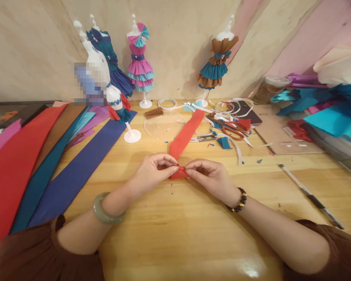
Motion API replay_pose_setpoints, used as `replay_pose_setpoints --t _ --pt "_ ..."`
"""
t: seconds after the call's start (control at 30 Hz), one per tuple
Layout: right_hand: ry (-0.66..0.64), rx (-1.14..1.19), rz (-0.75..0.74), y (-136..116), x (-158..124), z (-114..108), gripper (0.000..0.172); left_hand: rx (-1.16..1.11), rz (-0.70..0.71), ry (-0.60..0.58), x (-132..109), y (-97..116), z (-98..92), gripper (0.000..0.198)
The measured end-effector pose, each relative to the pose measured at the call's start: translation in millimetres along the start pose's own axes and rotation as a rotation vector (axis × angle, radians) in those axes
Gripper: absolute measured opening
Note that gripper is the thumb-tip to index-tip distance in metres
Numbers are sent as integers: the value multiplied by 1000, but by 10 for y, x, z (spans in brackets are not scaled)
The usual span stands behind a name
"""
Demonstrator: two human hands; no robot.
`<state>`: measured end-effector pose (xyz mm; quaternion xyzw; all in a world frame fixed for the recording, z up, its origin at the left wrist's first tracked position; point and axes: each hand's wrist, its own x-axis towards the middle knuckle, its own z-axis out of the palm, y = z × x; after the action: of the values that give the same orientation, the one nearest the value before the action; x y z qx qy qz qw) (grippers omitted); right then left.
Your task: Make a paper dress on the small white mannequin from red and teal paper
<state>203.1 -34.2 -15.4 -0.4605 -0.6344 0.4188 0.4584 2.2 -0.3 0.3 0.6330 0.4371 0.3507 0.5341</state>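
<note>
A red crepe paper strip (pixel 185 136) runs away from me across the middle of the table, its near end folded between my hands. My left hand (pixel 156 171) pinches the left side of that fold with thumb and forefinger. On the other side, my right hand (pixel 210 177) pinches the fold too, its remaining fingers curled. Only a short bit of gathered red paper shows between the fingertips. Just past the hands lie small thread snips (pixel 204 137), orange-handled scissors (pixel 234 130) and a clear round plate (pixel 163 125).
Mini dress forms in paper dresses stand along the wall, including a pink one (pixel 140 64) and a brown-teal one (pixel 218 64). A partly dressed form (pixel 131 136) is nearer. Long paper strips (pixel 84 168) cover the left side. At right lie a pen (pixel 311 197) and a cardboard sheet (pixel 273 134).
</note>
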Motion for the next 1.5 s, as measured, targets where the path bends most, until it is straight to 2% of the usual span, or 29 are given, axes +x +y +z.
replay_pose_setpoints --t 0.13,0.2,0.37,0.53,0.67,0.77,0.93,1.03,1.2,1.4,1.5 --pt "8 -52 -80 32 -17 19 10 57 37 -43 -9 1 7 18" --pt "10 -27 -98 55 -24 28 14 111 66 -59 -18 4 5 16" --pt "3 -29 -91 90 -31 35 22 212 156 -7 -37 6 3 10" --pt "-15 -134 -142 51 -9 18 24 304 365 55 -68 22 29 12" --pt "-41 -160 -219 8 8 6 13 348 542 78 -74 4 38 16" --pt "-28 -161 -236 1 12 7 6 400 606 67 -68 -26 30 19" --pt "13 -176 -261 10 17 6 7 454 604 51 -55 -44 18 17" --pt "18 -188 -273 -1 18 2 7 470 579 -6 -43 -26 10 10" --pt "8 -209 -273 -30 10 1 9 440 583 -82 -24 -2 -4 19" --pt "23 -169 -235 7 3 2 10 410 523 -38 -28 0 5 19" --pt "30 -132 -194 35 -10 9 12 334 392 8 -35 6 14 14"
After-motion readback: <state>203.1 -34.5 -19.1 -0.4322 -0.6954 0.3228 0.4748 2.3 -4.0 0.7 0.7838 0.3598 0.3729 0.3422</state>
